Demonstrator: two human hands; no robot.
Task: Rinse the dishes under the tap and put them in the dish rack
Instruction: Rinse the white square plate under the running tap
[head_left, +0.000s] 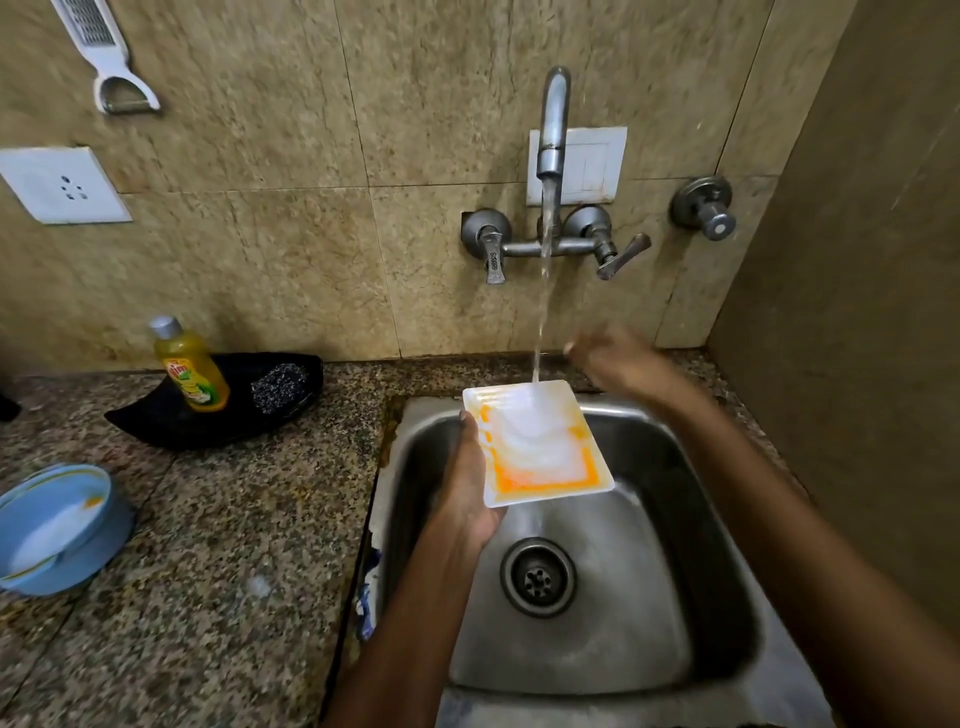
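Observation:
A white rectangular plate (535, 441) smeared with orange sauce is held over the steel sink (691, 545). My left hand (465, 488) grips its left edge from below. Water falls from the wall tap (553, 130) onto the plate's far end. My right hand (618, 361) is blurred, above the sink's back right corner, just right of the water stream and apart from the plate; nothing shows in it. A blue bowl (57, 525) with white foam and an orange stain stands on the counter at the far left.
A yellow dish soap bottle (189, 364) and a scrubber (278, 387) lie in a black tray (156, 421) on the granite counter. Tap handles (621, 254) stick out of the tiled wall. A brown wall closes the right side.

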